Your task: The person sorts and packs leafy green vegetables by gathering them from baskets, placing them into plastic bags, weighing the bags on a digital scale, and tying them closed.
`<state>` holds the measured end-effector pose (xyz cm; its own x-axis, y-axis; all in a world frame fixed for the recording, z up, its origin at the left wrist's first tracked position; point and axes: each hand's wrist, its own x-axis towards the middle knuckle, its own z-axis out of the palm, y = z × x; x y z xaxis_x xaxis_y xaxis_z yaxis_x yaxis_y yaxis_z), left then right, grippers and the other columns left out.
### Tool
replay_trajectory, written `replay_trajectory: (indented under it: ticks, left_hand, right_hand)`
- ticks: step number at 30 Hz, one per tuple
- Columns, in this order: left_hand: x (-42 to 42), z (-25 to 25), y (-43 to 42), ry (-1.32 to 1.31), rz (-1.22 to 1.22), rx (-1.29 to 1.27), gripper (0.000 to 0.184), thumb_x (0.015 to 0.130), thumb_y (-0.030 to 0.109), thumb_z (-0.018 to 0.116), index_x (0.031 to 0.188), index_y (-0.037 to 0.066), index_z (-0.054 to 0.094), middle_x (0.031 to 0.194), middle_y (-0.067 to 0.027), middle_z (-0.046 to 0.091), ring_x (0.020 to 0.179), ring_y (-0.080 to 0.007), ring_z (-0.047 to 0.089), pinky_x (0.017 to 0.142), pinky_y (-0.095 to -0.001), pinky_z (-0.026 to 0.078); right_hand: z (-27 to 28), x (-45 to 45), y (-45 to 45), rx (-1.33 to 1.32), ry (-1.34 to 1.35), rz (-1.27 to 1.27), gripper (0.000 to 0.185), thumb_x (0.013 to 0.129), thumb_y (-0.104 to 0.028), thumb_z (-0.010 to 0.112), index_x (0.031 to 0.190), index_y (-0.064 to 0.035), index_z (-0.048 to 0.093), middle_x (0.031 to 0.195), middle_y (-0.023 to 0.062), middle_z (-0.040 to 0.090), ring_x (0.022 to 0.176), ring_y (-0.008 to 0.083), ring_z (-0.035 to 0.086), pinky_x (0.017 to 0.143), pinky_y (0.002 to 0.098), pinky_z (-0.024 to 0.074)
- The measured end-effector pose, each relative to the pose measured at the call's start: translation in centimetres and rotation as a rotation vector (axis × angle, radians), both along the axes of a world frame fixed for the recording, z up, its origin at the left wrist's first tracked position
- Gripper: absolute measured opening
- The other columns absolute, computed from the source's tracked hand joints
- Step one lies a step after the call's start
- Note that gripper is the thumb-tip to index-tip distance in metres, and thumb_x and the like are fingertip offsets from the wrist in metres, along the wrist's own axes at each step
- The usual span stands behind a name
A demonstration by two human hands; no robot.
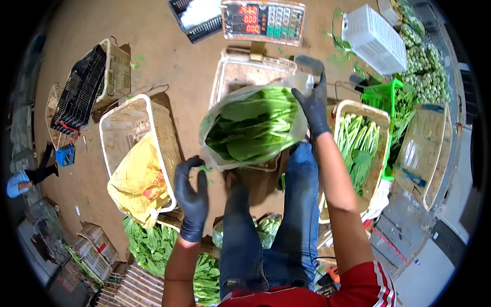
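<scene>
A clear plastic bag (255, 125) full of leafy greens lies over a pale crate on the scale, under the lit red display (263, 20). My right hand (314, 102), in a black glove, is at the bag's upper right edge, fingers bent around the plastic. My left hand (192, 197), also gloved in black, is just below the bag's lower left corner. Its thumb and fingers are apart and curved, with nothing between them. The bag's mouth looks open, and stems and leaves show inside.
A beige crate (105, 128) with a yellow sack (140, 176) stands at left. Another crate (383, 120) with green stems is at right, beside a green basket (393, 102). A white crate (373, 38) is upper right. Loose greens (148, 243) lie lower left. A person (20, 183) is far left.
</scene>
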<state>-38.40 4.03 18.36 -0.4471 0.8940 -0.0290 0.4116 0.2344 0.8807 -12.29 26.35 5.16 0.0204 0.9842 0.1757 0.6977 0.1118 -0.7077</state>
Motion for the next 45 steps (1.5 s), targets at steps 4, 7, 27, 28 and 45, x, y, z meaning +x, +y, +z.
replay_trajectory:
  ticks: [4, 7, 27, 28, 45]
  left_hand:
    - [7.7, 0.6, 6.9, 0.134, -0.688, 0.094, 0.029, 0.068, -0.005, 0.047, 0.095, 0.000, 0.056, 0.095, -0.0167, 0.057, 0.091, -0.0305, 0.055, 0.079, -0.0347, 0.045]
    - [13.6, -9.3, 13.6, 0.419, -0.773, 0.098, 0.019, 0.064, 0.002, 0.051, 0.083, 0.002, 0.055, 0.084, -0.0139, 0.055, 0.081, -0.0326, 0.053, 0.071, -0.0390, 0.044]
    - [11.2, -2.1, 10.5, 0.234, -0.962, 0.248, 0.028, 0.069, 0.012, 0.067, 0.091, 0.005, 0.052, 0.101, -0.0174, 0.057, 0.092, -0.0328, 0.056, 0.078, -0.0403, 0.046]
    - [10.9, 1.2, 9.1, 0.077, -0.930, 0.289, 0.029, 0.071, 0.013, 0.068, 0.093, 0.006, 0.050, 0.103, -0.0185, 0.056, 0.093, -0.0332, 0.057, 0.077, -0.0406, 0.047]
    - [-1.6, -0.6, -9.2, -0.211, 0.182, -0.113, 0.019, 0.086, -0.001, 0.041, 0.088, -0.001, 0.059, 0.091, -0.0076, 0.061, 0.085, -0.0144, 0.056, 0.080, -0.0271, 0.043]
  right_hand:
    - [0.7, 1.2, 0.9, -0.362, -0.003, -0.113, 0.078, 0.068, -0.016, 0.068, 0.132, 0.0015, 0.027, 0.104, 0.0312, 0.053, 0.092, 0.0432, 0.054, 0.078, 0.0424, 0.0445]
    - [0.5, 3.4, 0.3, -0.291, 0.354, -0.033, 0.062, 0.075, -0.009, 0.057, 0.132, -0.0024, 0.032, 0.090, 0.0157, 0.058, 0.073, 0.0249, 0.057, 0.066, 0.0325, 0.0466]
    - [11.8, 8.4, -3.5, -0.493, 0.619, 0.162, 0.054, 0.085, -0.020, 0.056, 0.131, -0.0005, 0.035, 0.097, 0.0114, 0.060, 0.086, 0.0169, 0.057, 0.081, 0.0283, 0.0428]
    - [13.2, 8.2, -4.7, -0.328, 0.151, 0.202, 0.057, 0.082, -0.016, 0.058, 0.129, 0.0044, 0.034, 0.106, 0.0157, 0.058, 0.098, 0.0238, 0.055, 0.084, 0.0319, 0.0419]
    - [15.8, 23.7, -19.2, -0.352, -0.040, -0.033, 0.098, 0.063, -0.026, 0.077, 0.137, 0.0010, 0.019, 0.140, 0.0174, 0.026, 0.130, 0.0281, 0.026, 0.107, 0.0371, 0.0202]
